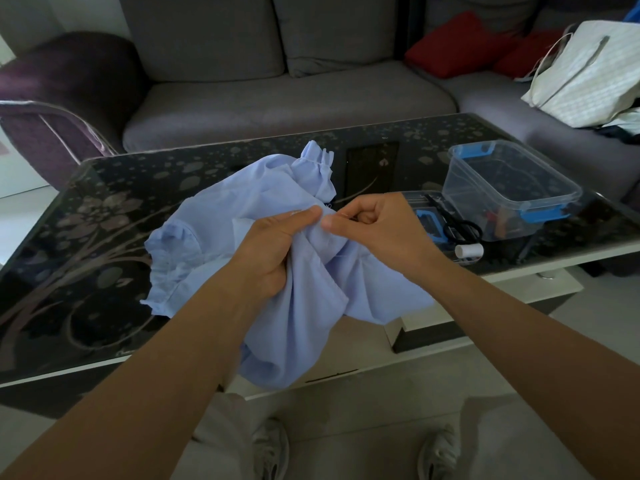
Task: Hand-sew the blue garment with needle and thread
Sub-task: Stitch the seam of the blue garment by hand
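My left hand (pixel 277 247) grips a bunched fold of the blue garment (pixel 239 202), which lies crumpled on the dark floral counter (pixel 86 216) and spills over its near edge. My right hand (pixel 377 226) is curled, thumb pinched to forefinger just beside the left thumb at the cloth. I cannot tell what it pinches. A white thread spool (pixel 469 251) lies by the clear box (pixel 512 188).

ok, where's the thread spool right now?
Head view, right side: the white thread spool lies just below the black scissors handles, in front of the clear plastic container.
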